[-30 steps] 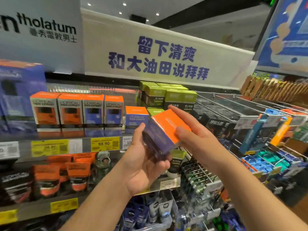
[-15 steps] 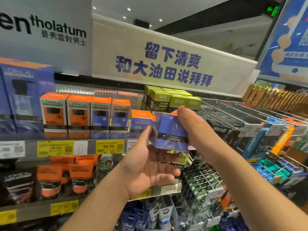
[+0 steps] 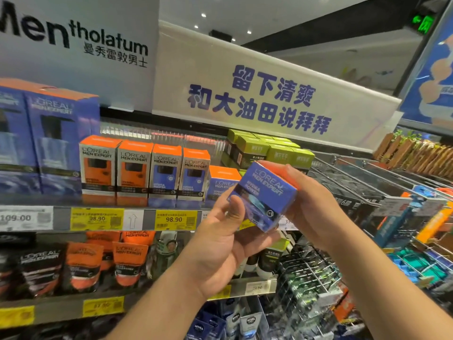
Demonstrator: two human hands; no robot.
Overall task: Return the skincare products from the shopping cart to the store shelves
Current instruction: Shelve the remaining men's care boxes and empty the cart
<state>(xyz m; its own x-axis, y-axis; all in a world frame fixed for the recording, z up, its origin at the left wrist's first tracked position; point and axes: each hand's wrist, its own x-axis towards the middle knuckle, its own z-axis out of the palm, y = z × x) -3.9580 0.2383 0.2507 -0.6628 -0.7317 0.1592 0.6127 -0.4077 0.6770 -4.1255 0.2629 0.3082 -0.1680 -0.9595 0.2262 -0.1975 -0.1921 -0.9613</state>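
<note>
Now blue box point(image 3: 263, 196) tilted, printed face up, both hands gripping

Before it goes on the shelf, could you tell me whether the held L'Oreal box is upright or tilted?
Tilted: the blue L'Oreal Hydra Power box sits askew between the left hand and right hand, its lettering slanting.

A Mentholatum sign point(image 3: 73, 40) fills the upper left, a white banner point(image 3: 259, 104) with blue Chinese lettering runs beside it, and yellow price tags point(image 3: 174, 220) line the shelf edge point(image 3: 61, 218) at centre left.
</note>
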